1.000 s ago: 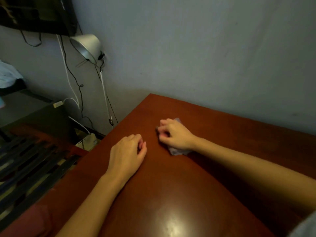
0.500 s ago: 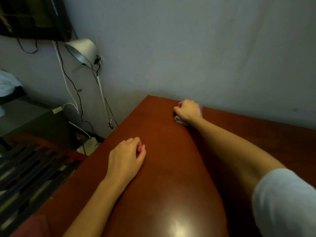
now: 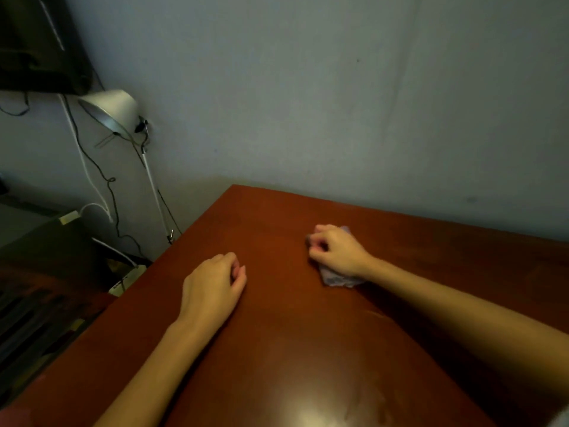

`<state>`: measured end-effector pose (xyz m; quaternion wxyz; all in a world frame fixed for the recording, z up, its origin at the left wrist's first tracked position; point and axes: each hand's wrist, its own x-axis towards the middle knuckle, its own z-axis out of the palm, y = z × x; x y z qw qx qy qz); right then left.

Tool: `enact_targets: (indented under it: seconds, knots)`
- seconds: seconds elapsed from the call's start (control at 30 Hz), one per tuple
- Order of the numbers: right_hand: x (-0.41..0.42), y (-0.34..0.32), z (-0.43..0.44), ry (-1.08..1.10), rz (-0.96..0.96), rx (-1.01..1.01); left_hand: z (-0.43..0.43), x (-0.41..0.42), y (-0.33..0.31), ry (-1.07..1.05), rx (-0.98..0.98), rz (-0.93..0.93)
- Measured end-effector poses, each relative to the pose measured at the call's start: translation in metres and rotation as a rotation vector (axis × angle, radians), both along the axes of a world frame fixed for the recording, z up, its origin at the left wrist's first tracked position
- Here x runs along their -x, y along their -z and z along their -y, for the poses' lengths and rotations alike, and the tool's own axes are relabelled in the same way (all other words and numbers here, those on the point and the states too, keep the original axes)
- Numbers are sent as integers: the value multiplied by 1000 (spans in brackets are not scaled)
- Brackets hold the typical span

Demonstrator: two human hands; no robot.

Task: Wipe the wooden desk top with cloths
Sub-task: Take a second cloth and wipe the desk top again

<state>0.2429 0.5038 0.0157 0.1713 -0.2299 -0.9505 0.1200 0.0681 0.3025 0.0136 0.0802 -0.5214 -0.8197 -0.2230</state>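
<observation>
Pressing down, right hand (image 3: 337, 252) on crumpled cloth (image 3: 338, 278), desk (image 3: 277, 334)

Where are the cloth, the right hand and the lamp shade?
cloth (image 3: 337, 279): head view, crumpled part showing below the hand.
right hand (image 3: 337, 249): head view, back of the hand, fingers closed on the cloth.
lamp shade (image 3: 115, 107): head view, outer white cone.

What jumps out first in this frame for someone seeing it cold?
The right hand stands out mid-desk, closed on a crumpled pale cloth pressed against the reddish wooden desk top. The left hand rests loosely curled and empty on the desk, nearer its left edge. Off the desk's far left corner, a white lamp tilts from the wall among dangling cables.
</observation>
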Motion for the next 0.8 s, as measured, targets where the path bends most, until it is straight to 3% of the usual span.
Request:
enact_targets:
  seconds: [0.2,0.33,0.43,0.53,0.7,0.8]
  knots:
    - [-19,-2,-95,471,26,-1,-9,-3,8,52,-55,9]
    - [31,-7,-122,585,126,-9,-9,-5,6,74,-70,2]
    - [69,-9,-113,530,163,-44,-7,-4,5,79,-65,17]
    - [85,-9,-78,335,176,-96,-7,-3,6,83,-74,17]
    - [37,-3,-14,-107,122,-74,-5,-2,7,87,-80,15]
    - [-4,-1,-28,-88,73,-10,-5,-2,8,87,-86,14]
